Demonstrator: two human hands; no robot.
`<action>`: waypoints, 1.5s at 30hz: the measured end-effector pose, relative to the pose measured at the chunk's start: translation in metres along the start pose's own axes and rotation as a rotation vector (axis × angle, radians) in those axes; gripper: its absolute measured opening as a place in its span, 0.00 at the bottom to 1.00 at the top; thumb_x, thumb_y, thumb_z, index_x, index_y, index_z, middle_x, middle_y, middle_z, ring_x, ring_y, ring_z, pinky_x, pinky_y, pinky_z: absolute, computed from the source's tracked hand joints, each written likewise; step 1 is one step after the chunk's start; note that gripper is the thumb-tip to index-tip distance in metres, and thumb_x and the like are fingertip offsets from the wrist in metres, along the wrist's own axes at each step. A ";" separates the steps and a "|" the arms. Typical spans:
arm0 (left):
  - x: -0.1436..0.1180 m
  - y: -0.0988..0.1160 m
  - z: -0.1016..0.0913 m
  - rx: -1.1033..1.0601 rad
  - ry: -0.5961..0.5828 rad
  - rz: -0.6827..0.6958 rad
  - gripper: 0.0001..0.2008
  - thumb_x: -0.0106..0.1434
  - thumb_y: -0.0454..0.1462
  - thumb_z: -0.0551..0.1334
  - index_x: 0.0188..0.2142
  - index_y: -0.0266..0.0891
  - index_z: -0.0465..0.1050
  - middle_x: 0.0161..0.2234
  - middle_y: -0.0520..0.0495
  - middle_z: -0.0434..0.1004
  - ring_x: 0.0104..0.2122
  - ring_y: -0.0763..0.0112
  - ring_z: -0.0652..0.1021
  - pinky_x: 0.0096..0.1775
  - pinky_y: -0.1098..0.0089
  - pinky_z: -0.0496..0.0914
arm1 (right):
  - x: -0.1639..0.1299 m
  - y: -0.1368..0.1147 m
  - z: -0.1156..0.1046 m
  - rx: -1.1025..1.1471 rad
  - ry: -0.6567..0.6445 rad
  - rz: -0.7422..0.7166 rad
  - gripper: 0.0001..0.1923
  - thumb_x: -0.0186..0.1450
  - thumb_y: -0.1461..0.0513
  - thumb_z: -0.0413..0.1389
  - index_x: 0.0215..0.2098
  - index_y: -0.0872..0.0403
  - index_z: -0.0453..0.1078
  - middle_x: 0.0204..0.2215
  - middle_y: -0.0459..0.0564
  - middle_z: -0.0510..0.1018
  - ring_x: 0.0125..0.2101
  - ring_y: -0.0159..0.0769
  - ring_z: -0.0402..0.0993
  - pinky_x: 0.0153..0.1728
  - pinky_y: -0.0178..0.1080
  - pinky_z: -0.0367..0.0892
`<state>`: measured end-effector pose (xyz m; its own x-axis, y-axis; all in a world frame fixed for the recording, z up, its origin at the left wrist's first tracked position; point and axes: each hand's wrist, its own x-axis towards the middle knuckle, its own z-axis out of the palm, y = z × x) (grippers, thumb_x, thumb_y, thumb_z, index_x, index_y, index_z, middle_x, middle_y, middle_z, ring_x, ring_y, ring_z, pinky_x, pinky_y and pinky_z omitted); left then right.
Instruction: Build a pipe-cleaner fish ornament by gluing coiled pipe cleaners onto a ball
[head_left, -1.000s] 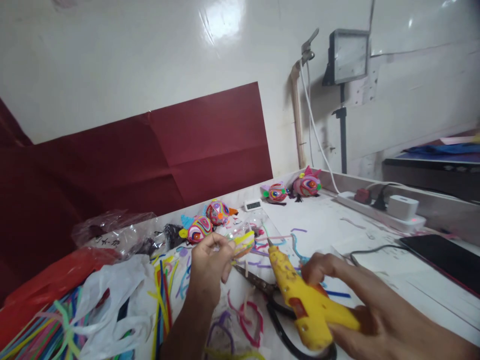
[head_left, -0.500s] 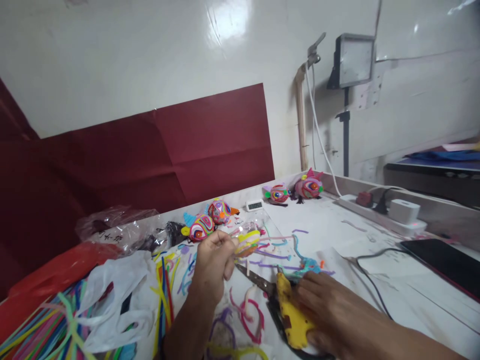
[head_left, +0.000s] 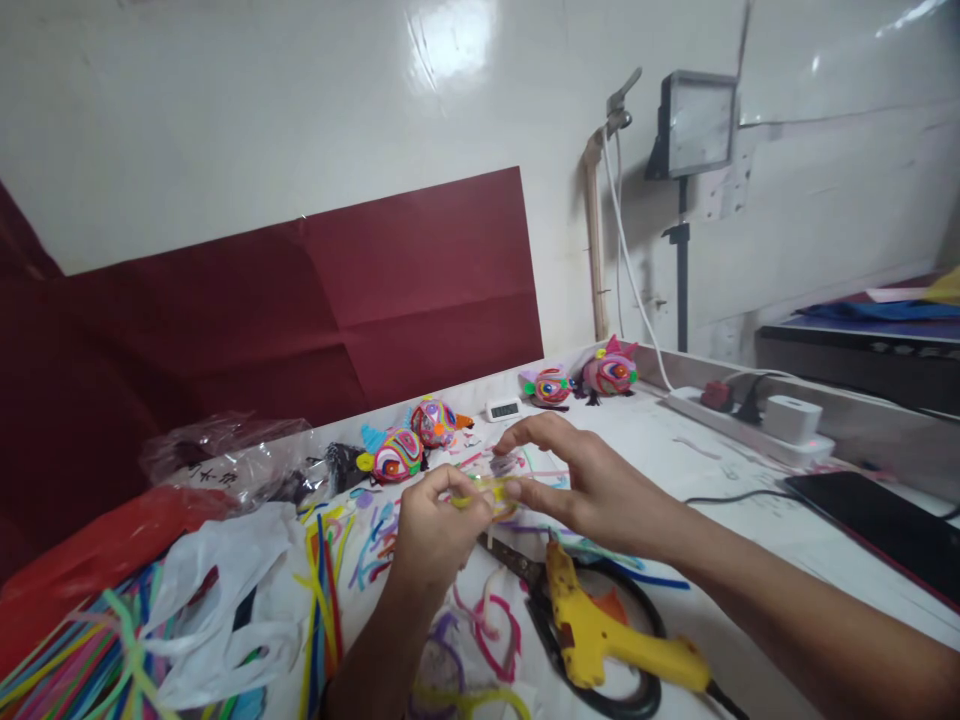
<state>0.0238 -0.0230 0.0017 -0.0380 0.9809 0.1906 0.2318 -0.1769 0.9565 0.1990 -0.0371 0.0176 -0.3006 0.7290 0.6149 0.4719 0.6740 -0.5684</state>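
a white worktop (head_left: pixel 675 450) runs to a glossy white wall, with a dark red paper sheet (head_left: pixel 337 290) leaning against it. pipe cleaner offcuts (head_left: pixel 375 540) litter the surface, and a bundle of full-length pipe cleaners (head_left: pixel 67 660) lies at the near left under a white plastic bag (head_left: pixel 225 590). four bright craft fish (head_left: pixel 394 457) sit along the back edge, with a small digital clock (head_left: pixel 502 409) among them. a power strip (head_left: pixel 750 425) lies on the right, a lamp on a stand (head_left: pixel 694 120) behind it.

the left hand (head_left: pixel 431 530) and right hand (head_left: pixel 592 490) meet above the worktop, fingers of both pinched narrow on a small yellow pipe cleaner piece (head_left: pixel 487 492); its shape is too blurred and covered to make out. the yellow glue gun (head_left: pixel 600 630) lies just beneath on the worktop, over black scissors (head_left: pixel 540 590) whose handles are partly hidden. a dark phone (head_left: pixel 877 515) is cut off at the right.
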 end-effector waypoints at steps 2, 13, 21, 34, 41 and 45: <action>0.000 -0.002 0.000 0.025 -0.014 0.029 0.07 0.44 0.38 0.62 0.19 0.42 0.62 0.07 0.61 0.53 0.08 0.81 0.54 0.11 0.78 0.48 | 0.003 0.002 0.002 0.027 -0.030 -0.005 0.11 0.61 0.66 0.57 0.42 0.53 0.67 0.41 0.52 0.74 0.43 0.42 0.69 0.45 0.46 0.64; -0.004 0.002 0.000 0.045 0.015 0.134 0.09 0.42 0.36 0.65 0.19 0.41 0.63 0.08 0.62 0.53 0.10 0.83 0.53 0.13 0.79 0.47 | 0.016 0.008 0.004 0.091 -0.148 -0.088 0.15 0.60 0.72 0.54 0.43 0.53 0.61 0.33 0.46 0.76 0.34 0.36 0.73 0.39 0.40 0.65; -0.001 0.002 -0.003 0.052 0.043 0.149 0.07 0.44 0.35 0.64 0.20 0.41 0.65 0.07 0.60 0.55 0.08 0.81 0.56 0.12 0.79 0.49 | 0.025 0.006 0.002 0.069 -0.169 -0.232 0.17 0.57 0.75 0.50 0.39 0.51 0.56 0.30 0.44 0.70 0.31 0.33 0.69 0.34 0.37 0.62; -0.005 0.007 -0.002 -0.001 -0.033 0.193 0.07 0.48 0.37 0.67 0.23 0.41 0.69 0.09 0.58 0.60 0.09 0.80 0.60 0.14 0.78 0.53 | 0.021 0.001 -0.011 0.047 -0.137 -0.314 0.17 0.58 0.75 0.51 0.37 0.50 0.55 0.33 0.44 0.66 0.33 0.33 0.67 0.36 0.38 0.65; -0.003 0.029 0.002 0.020 -0.104 0.294 0.06 0.49 0.35 0.67 0.25 0.39 0.70 0.10 0.57 0.63 0.09 0.77 0.65 0.13 0.78 0.57 | 0.015 -0.008 -0.027 -0.009 -0.021 -0.343 0.13 0.61 0.72 0.53 0.38 0.51 0.57 0.34 0.43 0.65 0.34 0.31 0.67 0.38 0.37 0.67; -0.009 0.044 0.006 0.020 -0.110 0.373 0.06 0.48 0.35 0.68 0.25 0.38 0.71 0.11 0.57 0.64 0.09 0.76 0.67 0.13 0.78 0.58 | 0.010 -0.016 -0.038 -0.033 0.040 -0.372 0.12 0.61 0.72 0.53 0.38 0.52 0.58 0.34 0.42 0.64 0.34 0.30 0.68 0.38 0.36 0.67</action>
<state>0.0403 -0.0387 0.0410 0.1568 0.8524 0.4989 0.2290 -0.5228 0.8212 0.2198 -0.0446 0.0534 -0.4239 0.4293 0.7975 0.3632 0.8872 -0.2845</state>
